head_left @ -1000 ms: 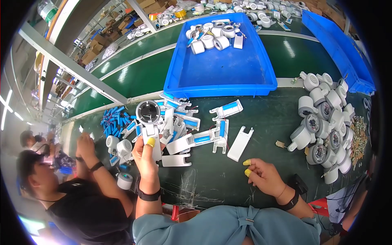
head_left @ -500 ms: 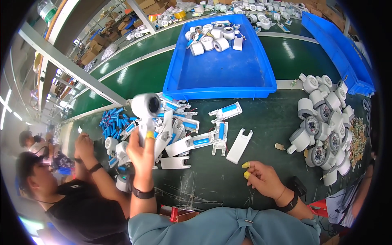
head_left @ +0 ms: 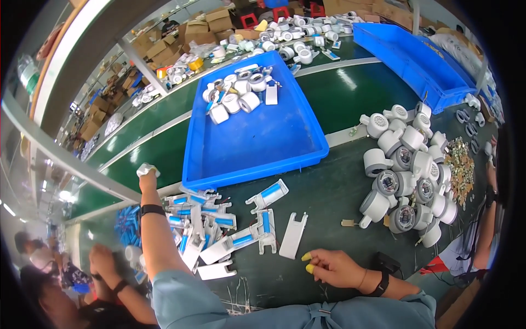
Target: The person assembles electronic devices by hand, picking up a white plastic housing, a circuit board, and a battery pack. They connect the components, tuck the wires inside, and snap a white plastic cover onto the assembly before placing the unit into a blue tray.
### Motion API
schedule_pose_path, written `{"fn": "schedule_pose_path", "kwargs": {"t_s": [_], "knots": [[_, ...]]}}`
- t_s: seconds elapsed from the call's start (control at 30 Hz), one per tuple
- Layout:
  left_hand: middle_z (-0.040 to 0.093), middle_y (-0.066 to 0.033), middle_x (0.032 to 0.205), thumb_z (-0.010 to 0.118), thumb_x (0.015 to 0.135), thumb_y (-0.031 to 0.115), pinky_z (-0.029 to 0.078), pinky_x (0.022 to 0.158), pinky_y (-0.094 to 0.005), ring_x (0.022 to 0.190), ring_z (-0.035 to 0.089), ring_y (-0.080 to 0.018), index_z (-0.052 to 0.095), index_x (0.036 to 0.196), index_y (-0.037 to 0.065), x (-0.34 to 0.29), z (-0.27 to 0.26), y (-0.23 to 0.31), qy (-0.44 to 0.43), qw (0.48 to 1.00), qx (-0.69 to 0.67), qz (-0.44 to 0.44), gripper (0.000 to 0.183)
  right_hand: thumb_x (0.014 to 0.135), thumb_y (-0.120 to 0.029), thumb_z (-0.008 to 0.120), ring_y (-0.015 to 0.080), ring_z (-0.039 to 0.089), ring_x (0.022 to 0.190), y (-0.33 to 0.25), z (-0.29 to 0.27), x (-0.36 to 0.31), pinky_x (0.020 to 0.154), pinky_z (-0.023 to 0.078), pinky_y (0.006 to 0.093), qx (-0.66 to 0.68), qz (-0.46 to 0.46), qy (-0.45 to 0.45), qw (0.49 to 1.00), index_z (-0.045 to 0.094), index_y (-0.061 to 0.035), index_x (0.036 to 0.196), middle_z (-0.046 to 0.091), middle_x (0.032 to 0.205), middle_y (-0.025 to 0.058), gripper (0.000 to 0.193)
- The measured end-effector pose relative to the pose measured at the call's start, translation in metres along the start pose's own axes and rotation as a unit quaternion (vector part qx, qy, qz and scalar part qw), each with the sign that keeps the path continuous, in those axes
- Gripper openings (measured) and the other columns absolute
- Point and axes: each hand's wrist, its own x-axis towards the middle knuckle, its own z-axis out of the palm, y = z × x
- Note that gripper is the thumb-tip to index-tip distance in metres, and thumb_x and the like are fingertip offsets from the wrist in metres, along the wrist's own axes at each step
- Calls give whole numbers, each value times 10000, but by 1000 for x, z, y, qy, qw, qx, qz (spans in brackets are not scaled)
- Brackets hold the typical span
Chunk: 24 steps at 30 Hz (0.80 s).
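My left hand (head_left: 148,180) is stretched far forward, left of the blue tray (head_left: 255,169), over the green belt. It is closed on a white fan unit (head_left: 147,168), mostly hidden by the hand. My right hand (head_left: 342,268) rests low over the table with yellow covers on thumb and forefinger. Its fingertips are apart and nothing is between them. Closest to it lies a white handle cover (head_left: 293,236). Left of that, white handle shells with blue battery cells (head_left: 241,239) are heaped.
White fan heads (head_left: 386,182) are piled at the right, beside small brownish parts (head_left: 459,170). Another blue tray (head_left: 411,66) stands at the far right. Loose blue cells (head_left: 127,226) lie at the left, near a co-worker's hands (head_left: 103,262). A white metal post (head_left: 71,162) slants at the left.
My left hand has reached forward and left with the fan unit, from above the shells to beside the tray. The view has shifted; my right hand keeps about the same pose.
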Motion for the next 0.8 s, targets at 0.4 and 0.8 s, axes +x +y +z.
{"fn": "schedule_pose_path", "kwargs": {"t_s": [0.4, 0.8], "knots": [[478, -231, 1331, 749, 674, 303, 403, 1024, -421, 1230, 469, -372, 440, 1318, -4, -35, 158, 216, -139, 890, 181, 394, 778, 889, -77, 601, 108, 645, 652, 0, -5, 4, 574, 499, 245, -63, -55, 9, 996, 532, -1, 1139, 644, 817, 48, 271], [635, -40, 830, 624, 853, 443, 475, 644, -260, 671, 581, -110, 596, 1089, 25, -119, 75, 223, -410, 870, -215, 170, 481, 879, -155, 592, 255, 618, 692, 4, -6, -7, 639, 494, 355, -55, -77, 22, 995, 514, -21, 1122, 631, 821, 102, 288]]}}
